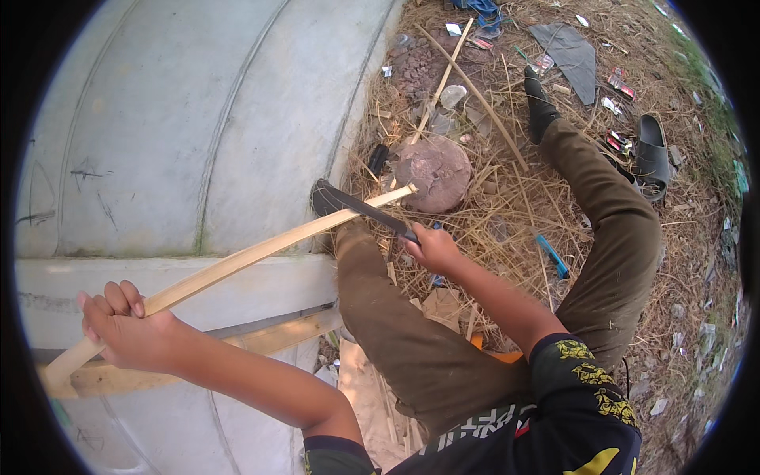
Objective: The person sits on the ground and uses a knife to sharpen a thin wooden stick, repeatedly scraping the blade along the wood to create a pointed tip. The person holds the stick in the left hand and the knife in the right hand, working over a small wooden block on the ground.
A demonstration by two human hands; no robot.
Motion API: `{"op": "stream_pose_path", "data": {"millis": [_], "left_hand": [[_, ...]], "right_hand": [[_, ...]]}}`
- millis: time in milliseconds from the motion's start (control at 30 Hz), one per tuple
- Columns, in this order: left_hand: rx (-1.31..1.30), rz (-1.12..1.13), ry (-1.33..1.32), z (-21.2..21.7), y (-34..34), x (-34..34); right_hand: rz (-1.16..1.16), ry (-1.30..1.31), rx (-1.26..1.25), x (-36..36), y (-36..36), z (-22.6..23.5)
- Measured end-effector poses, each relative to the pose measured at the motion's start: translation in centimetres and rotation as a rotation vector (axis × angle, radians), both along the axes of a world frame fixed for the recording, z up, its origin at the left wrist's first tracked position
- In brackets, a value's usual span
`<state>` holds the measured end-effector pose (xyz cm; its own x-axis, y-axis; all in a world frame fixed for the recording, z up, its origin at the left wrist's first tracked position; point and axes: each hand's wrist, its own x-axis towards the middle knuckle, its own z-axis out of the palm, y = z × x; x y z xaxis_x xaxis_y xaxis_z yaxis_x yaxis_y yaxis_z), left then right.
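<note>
The left hand (127, 328) is closed around the lower end of a long, pale bamboo strip (237, 261), which rises in a gentle bow up toward a rounded stump (434, 170) set in the straw. The right hand (431, 247) is closed on the handle of a dark machete (356, 207), its blade lying across the strip just short of the stump, with the broad tip reaching toward the large grey concrete cylinder (198, 119) on the far side of the strip from the stump. The strip's far end appears to rest at the stump's near edge, though whether it truly bears on it is hard to tell. To shave well here, it seems best to keep the blade at a shallow angle to the strip, draw along the grain, and hold the left hand well back from the cutting line, as it is now. The person sits with 2 legs in brown trousers (412, 348) spread either side of the stump, so the knee just below the blade is the nearest thing at risk if the edge slips. The cylinder's curved wall hems in the blade tip, leaving little room on that side; beyond the stump the ground is open but strewn with loose sticks (475, 87), straw and litter, with a black sandal (653, 154) well off past the far leg and a blue tool (552, 256) lying between the stump and that leg.
</note>
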<state>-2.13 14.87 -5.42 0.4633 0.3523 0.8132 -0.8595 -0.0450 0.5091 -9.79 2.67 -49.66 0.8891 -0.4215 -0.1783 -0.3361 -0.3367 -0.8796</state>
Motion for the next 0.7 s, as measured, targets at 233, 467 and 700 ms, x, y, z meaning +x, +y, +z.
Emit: {"op": "stream_pose_path", "data": {"millis": [233,467,700], "left_hand": [[-0.068,0.033,0.029,-0.5,0.0,-0.3],[-0.043,-0.066,0.030,-0.3,-0.5,-2.9],[-0.218,-0.062,-0.024,-5.4,5.2,-16.4]], "right_hand": [[-0.106,0.151,0.045,-2.1,-0.5,-3.8],[-0.268,0.308,0.078,-1.4,-1.4,-6.8],[-0.434,0.006,1.062,-4.1,-0.7,3.0]]}}
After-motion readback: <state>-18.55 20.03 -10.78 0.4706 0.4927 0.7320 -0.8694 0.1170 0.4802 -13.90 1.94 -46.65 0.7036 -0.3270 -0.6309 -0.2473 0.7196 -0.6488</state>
